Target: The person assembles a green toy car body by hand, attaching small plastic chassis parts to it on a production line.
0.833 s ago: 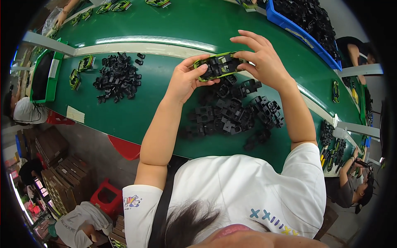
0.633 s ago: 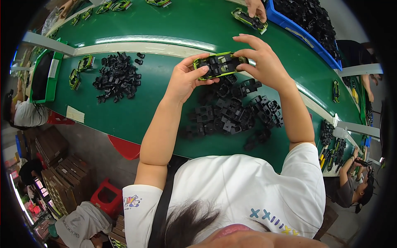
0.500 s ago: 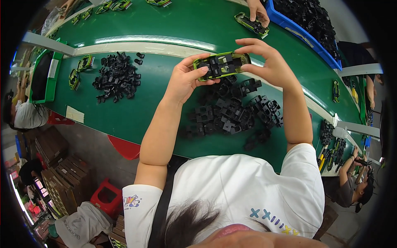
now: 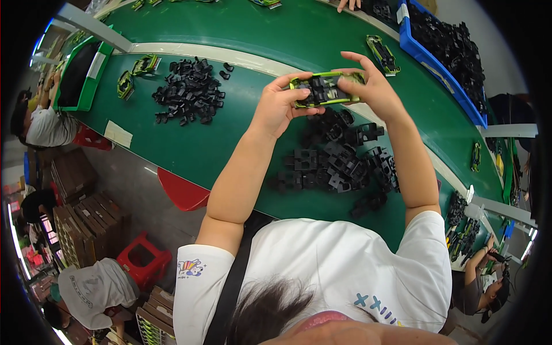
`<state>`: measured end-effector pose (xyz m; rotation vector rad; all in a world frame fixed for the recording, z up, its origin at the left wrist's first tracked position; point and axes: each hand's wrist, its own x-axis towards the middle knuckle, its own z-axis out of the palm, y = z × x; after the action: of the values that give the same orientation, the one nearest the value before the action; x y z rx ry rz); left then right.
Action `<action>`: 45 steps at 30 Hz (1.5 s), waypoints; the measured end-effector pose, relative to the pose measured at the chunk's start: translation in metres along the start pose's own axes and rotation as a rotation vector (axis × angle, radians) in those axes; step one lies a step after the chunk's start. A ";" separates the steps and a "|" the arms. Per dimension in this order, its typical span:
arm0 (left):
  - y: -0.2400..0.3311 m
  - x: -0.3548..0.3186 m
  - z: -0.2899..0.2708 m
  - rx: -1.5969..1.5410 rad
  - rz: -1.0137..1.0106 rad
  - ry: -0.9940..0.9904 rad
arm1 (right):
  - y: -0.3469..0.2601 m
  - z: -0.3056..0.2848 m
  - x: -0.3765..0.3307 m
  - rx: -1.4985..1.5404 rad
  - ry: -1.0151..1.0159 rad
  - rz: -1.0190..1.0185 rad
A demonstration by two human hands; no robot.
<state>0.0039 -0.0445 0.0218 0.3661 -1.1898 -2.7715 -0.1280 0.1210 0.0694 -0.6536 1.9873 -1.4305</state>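
A green toy car body (image 4: 317,103) with a black inside is held up over the near side of the table, its open side facing me. My left hand (image 4: 277,106) grips its left end, thumb on the inside and fingers behind. My right hand (image 4: 376,95) is at the other end, its thumb pressed onto the black inside and its index finger raised. Below both hands lies a heap of black plastic seat-like parts (image 4: 339,164). To the left is a heap of smaller black parts (image 4: 187,92), with two more green car bodies (image 4: 145,64) beyond it.
A pale strip (image 4: 218,54) divides the near table from the far green belt. Another car body (image 4: 382,54) lies on the belt, near a blue crate (image 4: 440,69) of black parts. A green bin (image 4: 86,75) stands at left. Other people work at both sides.
My right thumb has moved inward onto the car's inside. A co-worker's hand has let go of the car body on the belt and drawn back. The whole view has shifted.
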 end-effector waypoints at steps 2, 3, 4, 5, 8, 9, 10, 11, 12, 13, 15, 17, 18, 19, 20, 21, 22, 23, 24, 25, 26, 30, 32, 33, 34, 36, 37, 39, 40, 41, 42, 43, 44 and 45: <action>0.017 -0.004 0.000 -0.023 0.127 0.098 | 0.005 -0.010 0.030 0.311 -0.015 0.085; 0.027 -0.006 -0.001 -0.045 0.235 0.156 | 0.010 -0.005 0.046 0.075 0.065 0.012; 0.033 -0.003 -0.006 -0.040 0.334 0.230 | 0.029 -0.004 0.069 -0.258 0.042 -0.177; 0.041 -0.004 -0.015 -0.073 0.421 0.311 | 0.028 0.018 0.080 -0.523 0.016 -0.348; 0.059 -0.010 -0.037 -0.102 0.607 0.479 | 0.026 0.086 0.111 -0.726 -0.090 -0.698; 0.062 -0.010 -0.044 -0.107 0.645 0.543 | 0.023 0.106 0.116 -0.747 -0.097 -0.810; 0.065 -0.011 -0.050 -0.123 0.666 0.564 | 0.020 0.123 0.125 -0.803 -0.122 -0.991; 0.065 -0.012 -0.053 -0.119 0.673 0.576 | 0.020 0.135 0.128 -0.950 -0.134 -1.084; 0.066 -0.013 -0.057 -0.116 0.682 0.593 | 0.018 0.145 0.130 -1.096 -0.148 -1.178; 0.066 -0.013 -0.058 -0.119 0.674 0.580 | 0.021 0.152 0.135 -1.095 -0.152 -1.187; 0.065 -0.010 -0.061 -0.115 0.673 0.564 | 0.026 0.162 0.141 -1.143 -0.231 -1.121; 0.061 -0.008 -0.060 -0.104 0.665 0.538 | 0.025 0.161 0.145 -1.135 -0.282 -1.012; 0.060 -0.009 -0.058 -0.089 0.650 0.511 | 0.025 0.160 0.145 -1.122 -0.329 -0.897; 0.059 -0.008 -0.056 -0.082 0.647 0.503 | 0.026 0.157 0.143 -1.124 -0.331 -0.895; 0.057 -0.007 -0.055 -0.084 0.643 0.501 | 0.028 0.152 0.140 -1.117 -0.289 -0.852; 0.054 -0.004 -0.054 -0.072 0.644 0.475 | 0.030 0.145 0.135 -1.110 -0.242 -0.809; 0.054 -0.006 -0.052 -0.066 0.648 0.452 | 0.033 0.136 0.129 -1.119 -0.241 -0.806; 0.054 -0.008 -0.049 -0.075 0.614 0.431 | 0.036 0.121 0.120 -0.964 -0.087 -0.853; 0.053 -0.005 -0.044 -0.081 0.610 0.417 | 0.036 0.099 0.111 -0.808 0.071 -0.895; 0.051 -0.002 -0.040 -0.070 0.572 0.385 | 0.025 0.076 0.099 -0.748 0.076 -0.688; 0.048 -0.002 -0.039 -0.057 0.536 0.362 | 0.011 0.057 0.089 -0.679 0.072 -0.484; 0.027 0.007 -0.023 -0.065 0.377 0.239 | -0.020 0.006 0.043 -0.043 0.080 -0.185; 0.014 0.007 -0.012 -0.016 0.317 0.214 | -0.027 0.001 0.029 -0.026 -0.038 -0.126; 0.009 0.008 -0.008 0.006 0.275 0.177 | -0.025 -0.003 0.027 -0.011 -0.018 -0.116; 0.004 0.009 -0.004 0.030 0.234 0.143 | -0.024 -0.005 0.023 -0.006 -0.001 -0.117; -0.006 0.012 0.001 0.045 0.214 0.116 | -0.023 -0.007 0.015 -0.015 0.034 -0.117; -0.009 0.013 0.003 0.043 0.197 0.116 | -0.021 -0.006 0.013 -0.026 0.039 -0.135; -0.012 0.013 0.006 0.043 0.173 0.103 | -0.013 0.000 0.011 0.004 0.067 -0.123; -0.013 0.012 0.008 0.051 0.171 0.098 | -0.009 0.004 0.011 0.028 0.086 -0.109; -0.015 0.011 0.011 0.052 0.176 0.104 | -0.007 0.009 0.011 0.033 0.100 -0.107; -0.016 0.009 0.012 0.052 0.181 0.113 | -0.005 0.011 0.010 0.037 0.103 -0.108; -0.017 0.009 0.012 0.054 0.192 0.111 | -0.002 0.014 0.010 -0.034 0.129 -0.130; -0.017 0.009 0.013 0.056 0.191 0.111 | -0.001 0.015 0.010 -0.105 0.155 -0.151; -0.017 0.009 0.014 0.052 0.193 0.110 | 0.001 0.015 0.011 -0.112 0.158 -0.154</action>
<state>-0.0084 -0.0247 0.0171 0.3809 -1.2043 -2.5273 -0.1254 0.1039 0.0631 -0.7782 2.1933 -1.5099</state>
